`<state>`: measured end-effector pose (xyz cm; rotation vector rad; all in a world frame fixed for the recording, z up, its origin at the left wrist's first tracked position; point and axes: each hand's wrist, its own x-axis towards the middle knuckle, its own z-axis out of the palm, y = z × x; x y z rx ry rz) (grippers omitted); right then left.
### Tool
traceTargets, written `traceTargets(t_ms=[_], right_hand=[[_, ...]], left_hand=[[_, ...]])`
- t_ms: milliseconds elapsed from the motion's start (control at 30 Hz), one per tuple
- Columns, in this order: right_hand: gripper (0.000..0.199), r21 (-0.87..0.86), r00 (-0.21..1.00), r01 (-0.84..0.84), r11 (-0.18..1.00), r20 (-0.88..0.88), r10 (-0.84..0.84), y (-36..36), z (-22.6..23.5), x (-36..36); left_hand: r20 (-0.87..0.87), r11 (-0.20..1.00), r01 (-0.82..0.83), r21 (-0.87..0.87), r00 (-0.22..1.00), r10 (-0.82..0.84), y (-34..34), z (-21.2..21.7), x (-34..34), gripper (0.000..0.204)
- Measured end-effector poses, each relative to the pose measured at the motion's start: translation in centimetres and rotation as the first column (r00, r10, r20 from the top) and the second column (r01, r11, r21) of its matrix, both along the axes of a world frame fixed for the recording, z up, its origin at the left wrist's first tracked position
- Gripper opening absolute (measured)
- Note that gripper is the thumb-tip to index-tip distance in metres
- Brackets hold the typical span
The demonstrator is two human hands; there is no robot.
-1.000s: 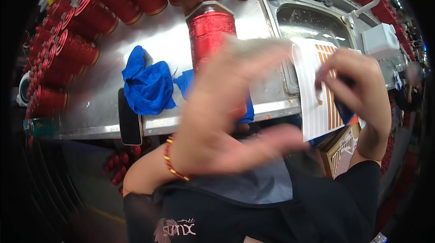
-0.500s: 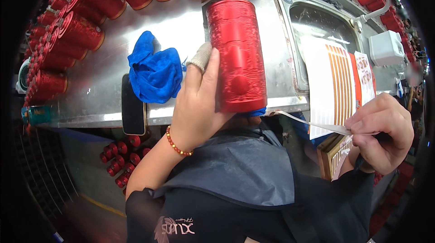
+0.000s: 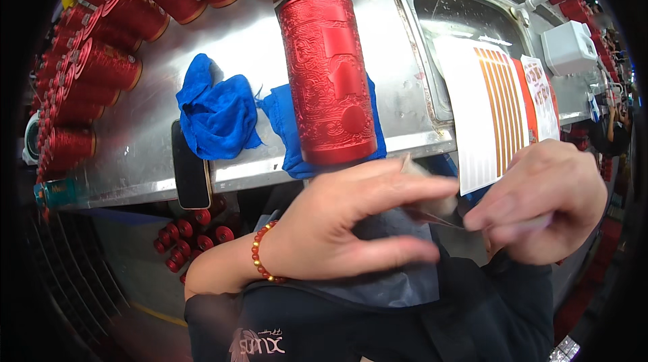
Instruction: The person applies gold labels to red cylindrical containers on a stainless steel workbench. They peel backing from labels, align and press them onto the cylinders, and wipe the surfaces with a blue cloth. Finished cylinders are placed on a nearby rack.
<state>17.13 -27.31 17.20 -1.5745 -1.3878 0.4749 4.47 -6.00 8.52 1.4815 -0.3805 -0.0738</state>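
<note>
A red embossed bottle (image 3: 329, 78) lies on a blue cloth (image 3: 278, 113), its neck pointing to the far side of the metal counter. In front of its near end is my left hand (image 3: 331, 220), thumb and fingers apart, with a pale fabric cover on one finger. Its fingertips reach beside a thin strip (image 3: 449, 221); whether they touch it I cannot tell. My right hand (image 3: 547, 203), blurred by motion, pinches that strip at the right. Behind the right hand, a white sheet (image 3: 469, 112) with gold-brown strips (image 3: 496, 112) overhangs the counter edge.
A crumpled blue cloth (image 3: 219, 109) overlaps a dark phone (image 3: 191, 176) at the counter's front edge. Rows of red canisters (image 3: 111, 58) stand left and far. A sink (image 3: 466, 17) and a white jug (image 3: 569, 49) are at the right.
My left hand has left the bottle's side and moved right, toward the strip. My right hand has come a little inward with the strip. The bottle's surface looks turned, and more cloth shows beneath.
</note>
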Motion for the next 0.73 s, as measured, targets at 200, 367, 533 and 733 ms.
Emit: traceTargets(t_ms=[200,367,533,733], right_hand=[[0.006,0.069,0.708,0.661,0.747,-0.387,-0.591,-4.6,-4.3,-1.8],[0.006,-0.232,0.527,0.678,0.698,-0.508,-0.681,-6.7,-8.8,-1.1],[0.029,-0.332,0.639,0.75,0.572,0.143,-0.756,-6.5,-11.8,-0.2],[0.038,-0.065,0.932,0.333,0.941,-0.128,-0.339,-0.4,-9.0,-0.7]], left_hand=[[-0.315,0.973,-0.2,-0.112,0.936,0.156,2.3,-0.3,-1.6,0.018],[-0.333,0.939,-0.314,0.14,0.878,0.343,3.0,-1.0,-2.7,0.013],[-0.098,0.858,-0.276,0.432,0.932,0.349,2.1,-0.2,-1.1,0.013],[0.073,0.763,-0.252,0.595,0.962,0.262,0.0,1.1,0.6,0.015]])
